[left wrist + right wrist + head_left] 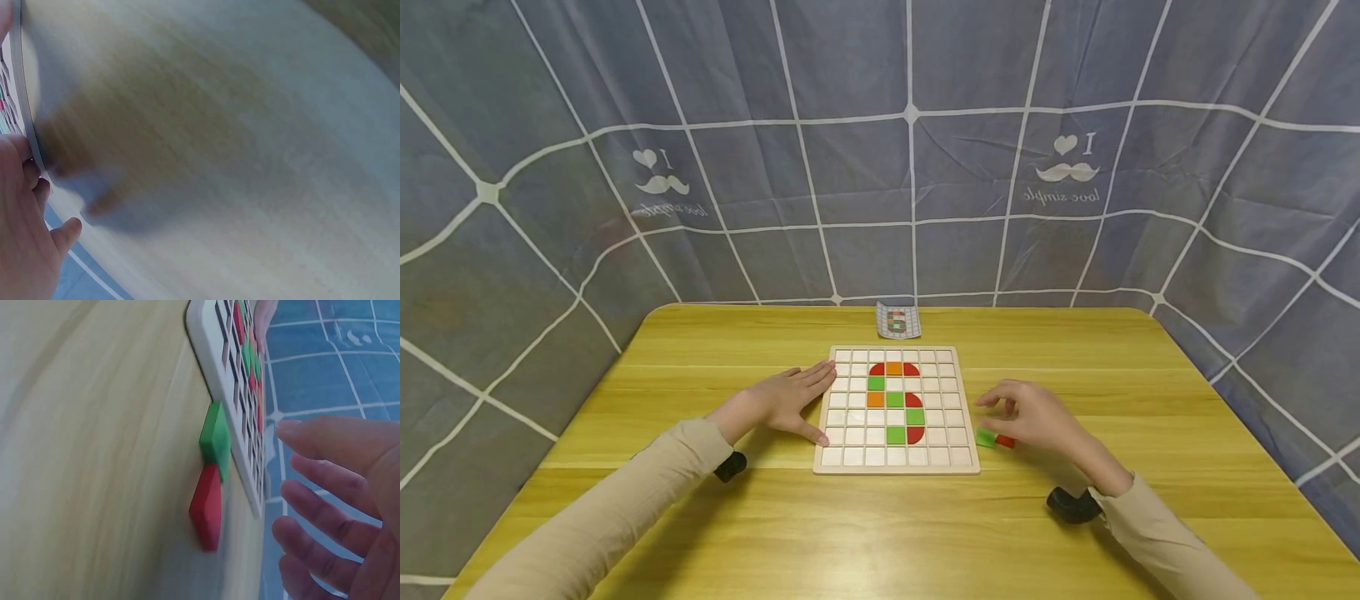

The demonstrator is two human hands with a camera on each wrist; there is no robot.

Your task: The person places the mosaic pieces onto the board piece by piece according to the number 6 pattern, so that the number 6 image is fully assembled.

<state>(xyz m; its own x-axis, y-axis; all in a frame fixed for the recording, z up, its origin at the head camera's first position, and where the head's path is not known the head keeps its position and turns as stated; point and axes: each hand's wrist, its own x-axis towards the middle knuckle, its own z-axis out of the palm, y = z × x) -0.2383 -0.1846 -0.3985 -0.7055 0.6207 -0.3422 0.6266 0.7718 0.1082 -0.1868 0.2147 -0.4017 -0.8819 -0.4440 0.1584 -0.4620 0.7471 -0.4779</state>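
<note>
A wooden grid board (854, 456) lies on the table, with red, orange and green tiles (895, 400) set in it in a curving pattern. My left hand (792, 402) rests at the board's left edge, thumb and fingers spread along the rim. Off the board's right side, my right hand (1033, 414) hovers with its fingers bent loosely and nothing between them. Close below it lie a green tile (215, 439) and a red tile (207, 509), touching end to end beside the board in the right wrist view.
Behind the board stands a small creased card (898, 322) printed with a similar coloured pattern on a grid. The wooden table (895, 533) reaches back to a grey curtain (865, 175) with white lines, which surrounds it on the far side and both flanks.
</note>
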